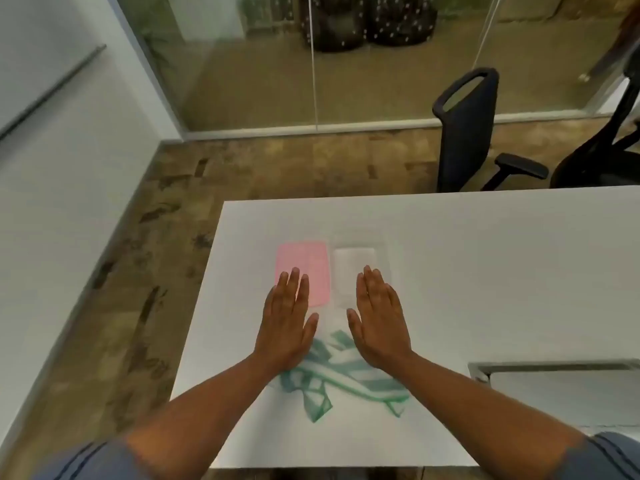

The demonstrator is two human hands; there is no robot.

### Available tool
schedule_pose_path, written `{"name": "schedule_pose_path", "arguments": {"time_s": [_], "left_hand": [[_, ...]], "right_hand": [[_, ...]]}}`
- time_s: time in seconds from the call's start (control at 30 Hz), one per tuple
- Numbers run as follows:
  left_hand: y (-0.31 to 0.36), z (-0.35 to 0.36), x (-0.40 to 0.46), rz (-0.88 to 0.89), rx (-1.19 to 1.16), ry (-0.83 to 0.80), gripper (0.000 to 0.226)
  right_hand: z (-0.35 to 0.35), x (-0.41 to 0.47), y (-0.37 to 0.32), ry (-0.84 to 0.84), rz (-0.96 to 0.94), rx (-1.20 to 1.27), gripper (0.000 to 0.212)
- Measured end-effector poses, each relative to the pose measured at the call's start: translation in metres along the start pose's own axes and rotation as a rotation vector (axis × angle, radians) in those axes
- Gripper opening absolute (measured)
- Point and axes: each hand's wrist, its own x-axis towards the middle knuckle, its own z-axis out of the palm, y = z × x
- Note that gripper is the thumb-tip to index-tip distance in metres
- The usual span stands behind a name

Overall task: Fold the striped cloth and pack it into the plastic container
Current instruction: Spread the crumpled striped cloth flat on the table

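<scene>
A green-and-white striped cloth (332, 375) lies crumpled on the white table (485, 271), near its front edge. Behind it sits a clear plastic container (358, 261), with a pink lid (304, 265) flat on the table to its left. My left hand (287, 323) hovers flat, palm down, over the cloth's far left part and the lid's near edge. My right hand (379, 323) is held the same way over the cloth's far right part and the container's near edge. Both hands hold nothing. The wrists hide part of the cloth.
A black office chair (467, 133) stands behind the table's far edge, with a second chair (602, 157) at the far right. A grey-rimmed cut-out (554, 367) sits in the table at the right. A glass wall runs along the back, and the table's left edge drops to the floor.
</scene>
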Motion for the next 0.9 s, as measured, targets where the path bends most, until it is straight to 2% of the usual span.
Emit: {"name": "schedule_pose_path", "arguments": {"time_s": [0.1, 0.33, 0.43, 0.57, 0.7, 0.77, 0.9], "left_hand": [[-0.007, 0.013, -0.019, -0.005, -0.034, -0.128, 0.075], [-0.031, 0.042, -0.057, -0.019, -0.091, -0.421, 0.051], [-0.033, 0.043, -0.061, -0.042, -0.099, -0.513, 0.051], [-0.034, 0.049, -0.066, -0.122, -0.03, -0.654, 0.062], [-0.036, 0.062, -0.076, -0.141, -0.016, -0.71, 0.067], [-0.037, 0.069, -0.08, -0.16, -0.086, -0.69, 0.06], [-0.036, 0.069, -0.08, -0.174, -0.204, -0.615, 0.035]], "right_hand": [[0.014, -0.029, 0.007, -0.084, -0.005, -0.009, 0.065], [0.042, -0.078, 0.025, -0.325, -0.039, 0.027, 0.058], [0.049, -0.084, 0.03, -0.424, -0.033, 0.005, 0.054], [0.06, -0.091, 0.039, -0.585, -0.05, -0.091, 0.065], [0.069, -0.101, 0.043, -0.652, -0.052, -0.146, 0.065], [0.069, -0.104, 0.043, -0.68, -0.038, -0.178, 0.054], [0.075, -0.111, 0.049, -0.583, -0.072, -0.189, 0.025]]}}
